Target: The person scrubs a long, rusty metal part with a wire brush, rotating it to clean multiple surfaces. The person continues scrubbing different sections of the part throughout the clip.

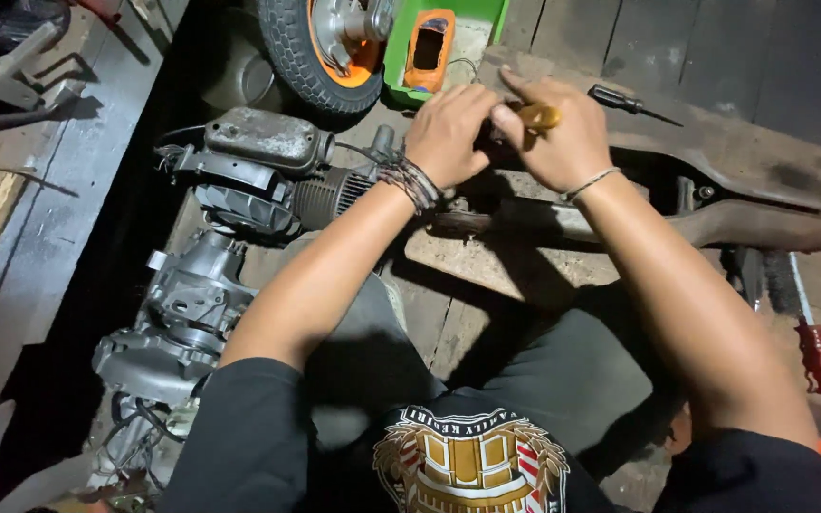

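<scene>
Engine parts [239, 180] lie at left, clear of the work. Left hand [447, 133] curls closed beside the right hand [558, 138], which is clenched around a yellow-handled tool [536, 116], steadying it over the rusty metal frame [715, 190]. Farther right, a black screwdriver [624, 101] rests within reach.

Single head-worn view, straight down, close over both hands [505, 133].
</scene>
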